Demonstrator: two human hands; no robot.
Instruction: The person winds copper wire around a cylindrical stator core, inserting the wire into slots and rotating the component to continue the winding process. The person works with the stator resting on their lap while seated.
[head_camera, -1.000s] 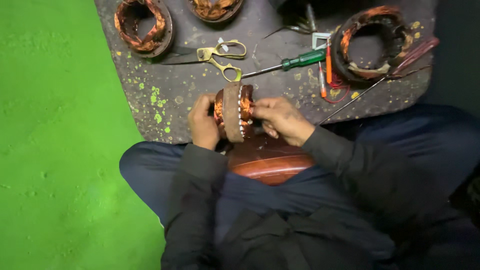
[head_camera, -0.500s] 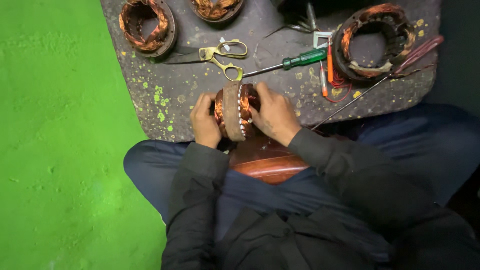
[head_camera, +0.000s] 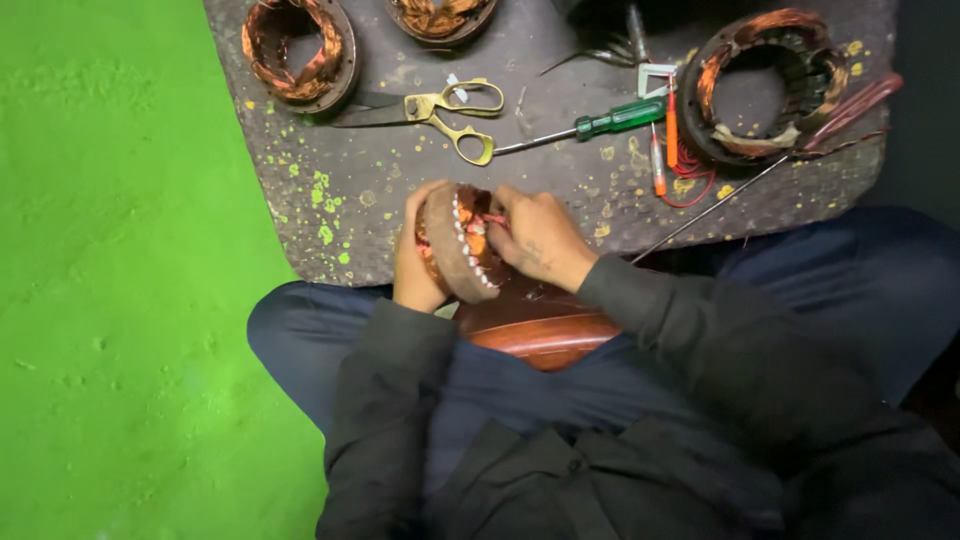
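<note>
2 hands (head_camera: 480, 250) around copper-wound stator ring (head_camera: 458, 243)

Floor (head_camera: 110, 300): a flat, bright green surface with a faintly mottled texture, filling the left side of the view and evenly lit, without hard shadows. Counter (head_camera: 330, 215): a low, dark grey slab with a rounded lower-left corner, lying directly on the floor along the top of the view; its rough face is speckled with small yellow-green flecks, densest near its left edge. Right margin (head_camera: 925, 120): a dark, unlit strip beside the counter, its surface too dim to make out.
</note>
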